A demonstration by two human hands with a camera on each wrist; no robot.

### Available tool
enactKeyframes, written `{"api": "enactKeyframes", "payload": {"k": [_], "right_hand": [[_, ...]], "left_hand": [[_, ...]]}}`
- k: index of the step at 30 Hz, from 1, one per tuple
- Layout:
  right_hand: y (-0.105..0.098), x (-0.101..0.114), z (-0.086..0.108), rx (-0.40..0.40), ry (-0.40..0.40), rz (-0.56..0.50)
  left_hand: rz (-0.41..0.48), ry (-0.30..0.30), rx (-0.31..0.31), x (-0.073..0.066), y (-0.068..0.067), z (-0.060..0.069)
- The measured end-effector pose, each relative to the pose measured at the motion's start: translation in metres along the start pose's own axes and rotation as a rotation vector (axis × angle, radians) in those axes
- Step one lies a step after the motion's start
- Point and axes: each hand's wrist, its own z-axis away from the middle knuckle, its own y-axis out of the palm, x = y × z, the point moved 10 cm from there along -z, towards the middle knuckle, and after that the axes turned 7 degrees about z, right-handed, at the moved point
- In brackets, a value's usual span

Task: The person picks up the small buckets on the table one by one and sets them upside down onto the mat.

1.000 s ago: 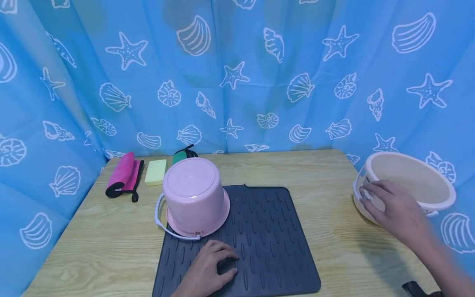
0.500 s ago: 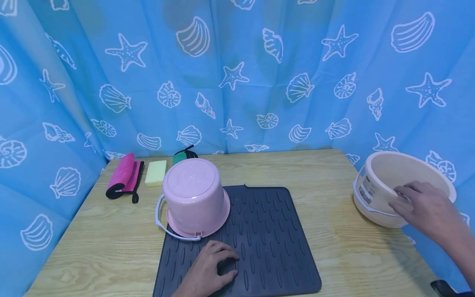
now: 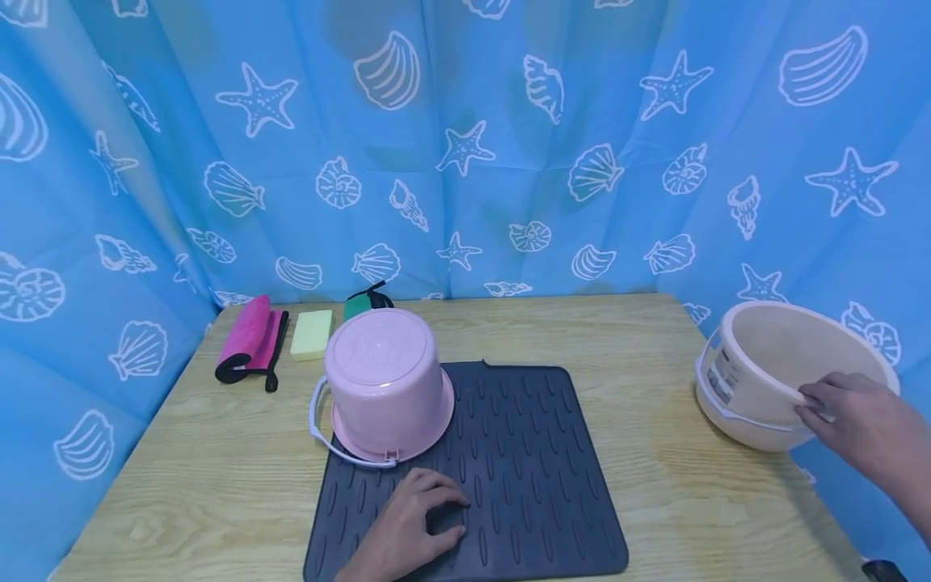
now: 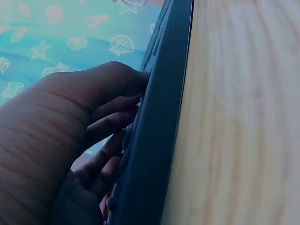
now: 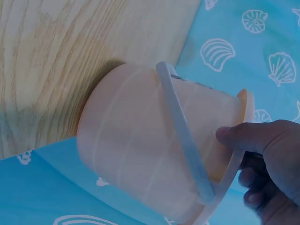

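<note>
A cream bucket [image 3: 756, 396] stands upright at the table's right edge, its pale handle [image 5: 185, 126] hanging down along the side. My right hand [image 3: 865, 416] grips the near rim; in the right wrist view the thumb [image 5: 234, 136] lies on the outer wall, the other fingers past the rim. My left hand [image 3: 410, 525] rests on the black ridged mat [image 3: 524, 469], fingers loosely bent and holding nothing. In the left wrist view its fingertips [image 4: 140, 82] touch the mat. Just beyond that hand, a pink bucket [image 3: 385, 404] sits upside down on the mat's far left part.
At the table's back left lie a rolled pink cloth [image 3: 250, 339] with black edging, a pale yellow sponge [image 3: 311, 334] and a green and black item [image 3: 360, 303], partly hidden by the pink bucket. A blue shell-print curtain [image 3: 465, 202] surrounds the wooden table [image 3: 640, 356].
My right hand has moved from the cream bucket's left front rim rightward along the rim and now grips it. The left hand and the pink bucket stay put.
</note>
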Motion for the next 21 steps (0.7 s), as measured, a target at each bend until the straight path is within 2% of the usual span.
{"api": "enactKeyframes", "payload": {"k": [4, 7, 13, 21], "right_hand": [[-0.009, 0.004, 0.000, -0.082, -0.047, 0.007], [-0.017, 0.004, 0.000, -0.138, -0.035, 0.013], [-0.037, 0.005, -0.001, -0.247, -0.041, -0.028], [-0.052, 0.016, -0.002, -0.275, -0.024, -0.106]], "left_hand": [[-0.013, 0.022, -0.010, 0.001, 0.000, 0.001], [-0.021, 0.028, -0.016, 0.002, -0.001, 0.002], [-0.022, 0.000, 0.000, 0.003, 0.000, 0.001], [-0.027, 0.027, 0.001, 0.000, 0.000, 0.000]]}}
